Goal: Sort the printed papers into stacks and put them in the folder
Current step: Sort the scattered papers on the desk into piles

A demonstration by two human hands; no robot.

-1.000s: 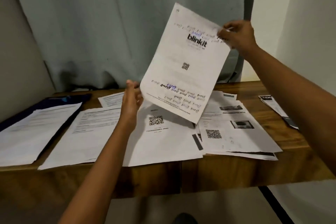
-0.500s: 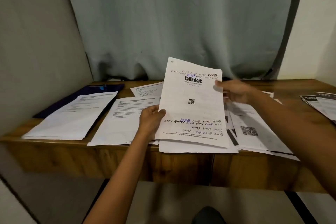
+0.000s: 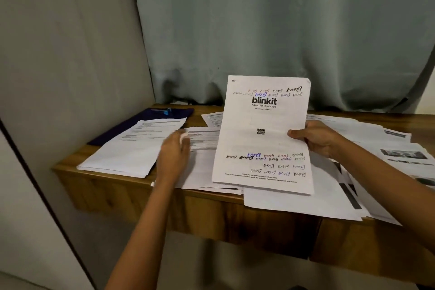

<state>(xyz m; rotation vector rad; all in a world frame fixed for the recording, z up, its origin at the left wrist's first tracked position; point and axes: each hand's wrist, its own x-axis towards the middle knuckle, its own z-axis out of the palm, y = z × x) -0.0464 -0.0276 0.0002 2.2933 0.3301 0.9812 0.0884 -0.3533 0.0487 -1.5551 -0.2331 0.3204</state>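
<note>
The right hand [image 3: 315, 140] is gripping the blinkit sheet [image 3: 263, 129] by its right edge, thumb lying across the printed face and the other fingers curling behind it, so the page is standing nearly upright and facing the person. Its lower edge is hanging down at the papers near the front of the surface [image 3: 131, 195], though whether it is touching them is not clear. The left hand [image 3: 174, 155] is reaching out low over the middle stack [image 3: 204, 139] with its fingers pointing away; it is blurring too much to tell whether it is resting flat or pinching a corner. Further left, the left stack [image 3: 131, 148] is lying partly on the dark blue folder [image 3: 150, 114], which is sitting at the back left corner. To the right, loose papers [image 3: 367, 134] are spreading unsorted and overlapping one another. The step in hand looks like sorting — the person seems to be reading this sheet to choose its pile, and nothing appears to be going into the folder yet. The next move is probably calling for a match between the sheet's heading and one pile, then a flat, square lay-down so the edges are lining up.
</note>
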